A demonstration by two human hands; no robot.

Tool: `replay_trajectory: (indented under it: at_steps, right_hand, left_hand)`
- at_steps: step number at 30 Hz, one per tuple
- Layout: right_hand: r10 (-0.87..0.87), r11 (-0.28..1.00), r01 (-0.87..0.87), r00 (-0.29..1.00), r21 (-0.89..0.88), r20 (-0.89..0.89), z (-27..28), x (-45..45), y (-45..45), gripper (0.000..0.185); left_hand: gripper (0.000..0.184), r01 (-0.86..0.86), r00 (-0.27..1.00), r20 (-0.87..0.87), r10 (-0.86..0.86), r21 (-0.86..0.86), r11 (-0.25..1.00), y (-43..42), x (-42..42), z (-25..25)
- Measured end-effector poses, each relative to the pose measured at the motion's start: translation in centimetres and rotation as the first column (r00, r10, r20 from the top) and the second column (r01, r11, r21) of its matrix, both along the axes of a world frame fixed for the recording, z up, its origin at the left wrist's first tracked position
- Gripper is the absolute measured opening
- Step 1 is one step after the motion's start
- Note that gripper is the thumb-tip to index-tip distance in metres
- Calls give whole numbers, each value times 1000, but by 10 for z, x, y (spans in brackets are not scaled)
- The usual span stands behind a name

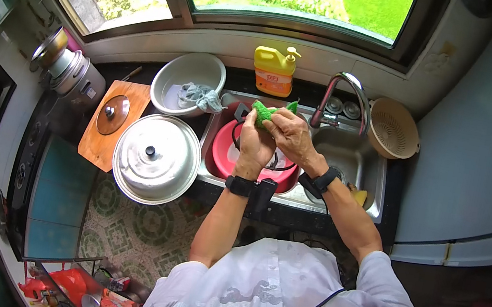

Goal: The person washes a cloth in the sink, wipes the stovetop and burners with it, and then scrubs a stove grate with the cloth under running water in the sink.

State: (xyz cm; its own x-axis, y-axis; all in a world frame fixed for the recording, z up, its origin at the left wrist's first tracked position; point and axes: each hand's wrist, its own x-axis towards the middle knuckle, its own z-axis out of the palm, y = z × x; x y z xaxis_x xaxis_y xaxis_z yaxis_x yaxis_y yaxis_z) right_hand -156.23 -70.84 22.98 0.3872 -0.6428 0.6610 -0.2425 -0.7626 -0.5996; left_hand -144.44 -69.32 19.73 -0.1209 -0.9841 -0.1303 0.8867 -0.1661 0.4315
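Above the left sink bowl, my left hand (257,145) and my right hand (293,137) meet around a bright green, rough-textured scrubbing cloth (262,114). Both hands have their fingers curled on it, and part of it sticks up behind the right hand. Beneath them a pink basin (223,157) sits in the sink (379,183). A black curved line and a dark handle-like piece show in or over the basin; my hands partly hide what lies there. Each wrist wears a black band with a small device.
A chrome faucet (366,106) arches over the right bowl. Behind the sink stands a yellow pump jug (272,79). To the left are a white basin (173,65) with a grey cloth (200,97), a large metal lid (152,180) and a wooden board (99,144). A beige colander (395,128) sits right.
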Motion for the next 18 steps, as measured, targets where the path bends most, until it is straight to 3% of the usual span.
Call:
replay_trajectory:
  at_steps: [3, 7, 9, 11, 12, 13, 15, 16, 17, 18]
  right_hand:
    - [-121, 987, 122, 993, 101, -14, -7, -15, 2, 14]
    - [-308, 949, 314, 944, -36, 116, -9, -27, 10, 16]
    - [-390, 920, 371, 890, 124, 234, -2, -41, 10, 18]
    - [-374, 923, 285, 823, 258, 427, 9, -51, 9, 20]
    - [-323, 920, 156, 823, 360, 467, 6, -55, 5, 24]
    - [-324, 919, 156, 822, 363, 468, 2, -53, 3, 24]
    - [-218, 891, 99, 950, 443, 225, -7, -45, 0, 31]
    - [-229, 943, 200, 970, 266, 84, -23, -35, -6, 37]
    - [-246, 929, 245, 969, 276, -32, -48, -23, -15, 45]
    - [-279, 836, 270, 959, 478, -53, -39, -15, -12, 46]
  left_hand:
    - [38, 86, 993, -85, -82, 50, 995, 4, 8, 0]
    - [38, 36, 991, 123, -49, 111, 993, 8, 13, -6]
    - [39, -2, 982, 189, -23, 135, 991, 4, 20, -19]
    - [39, -13, 987, 159, -10, 138, 990, 4, 21, -27]
    - [40, -17, 991, 131, -2, 142, 990, 6, 21, -29]
    - [40, -17, 991, 132, -2, 145, 989, 6, 20, -30]
    - [39, -98, 985, 147, 92, 34, 995, 7, 14, -33]
    - [38, -124, 985, 124, 118, 48, 991, 10, 8, -20]
    - [38, -118, 986, 128, 110, 51, 992, 10, 6, -18]
    - [38, -61, 985, 163, 63, -17, 998, 10, 5, -16]
